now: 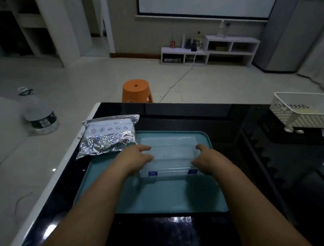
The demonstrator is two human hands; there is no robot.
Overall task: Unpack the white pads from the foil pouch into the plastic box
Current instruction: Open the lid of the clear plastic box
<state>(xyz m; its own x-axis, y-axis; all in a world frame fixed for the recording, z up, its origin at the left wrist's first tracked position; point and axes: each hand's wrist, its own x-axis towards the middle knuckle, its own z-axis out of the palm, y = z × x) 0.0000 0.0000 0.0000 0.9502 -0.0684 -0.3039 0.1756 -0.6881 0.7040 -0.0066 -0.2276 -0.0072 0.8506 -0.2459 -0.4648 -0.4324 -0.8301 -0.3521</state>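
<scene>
A clear plastic box (170, 156) with two blue latches on its near side sits closed on a teal tray (170, 197). My left hand (135, 159) rests on the box's left end and my right hand (207, 160) on its right end, fingers spread over the lid edges. A crinkled foil pouch (108, 138) with a white label strip lies sealed at the tray's far left corner, just beyond my left hand. No white pads are visible; the pouch hides its contents.
The tray lies on a glossy black table (261, 165). A white perforated basket (303, 111) stands at the table's far right. On the floor are an orange stool (136, 91) beyond the table and a large water bottle (40, 117) to the left.
</scene>
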